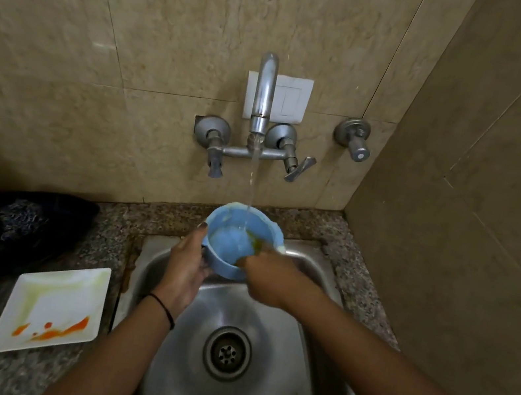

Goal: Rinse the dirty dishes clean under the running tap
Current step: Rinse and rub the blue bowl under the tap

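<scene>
Over the sink [298,312] back edge | left hand [186,264] grips blue cup [226,243] under tap [264,93] | right hand [267,277] inside rim, grip unclear

- Your left hand [186,264] grips the blue cup [226,266] from the side, thumb over its rim.
- Your right hand [268,275] reaches into it; fingers blurred, grip unclear.
- Both forearms extended.

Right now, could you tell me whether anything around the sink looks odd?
Yes: a white switch plate sits on the wall directly behind the tap spout, close to the running water. A rusty brown stain also runs along the left rim of the sink. The left hand grips the blue cup.
</scene>
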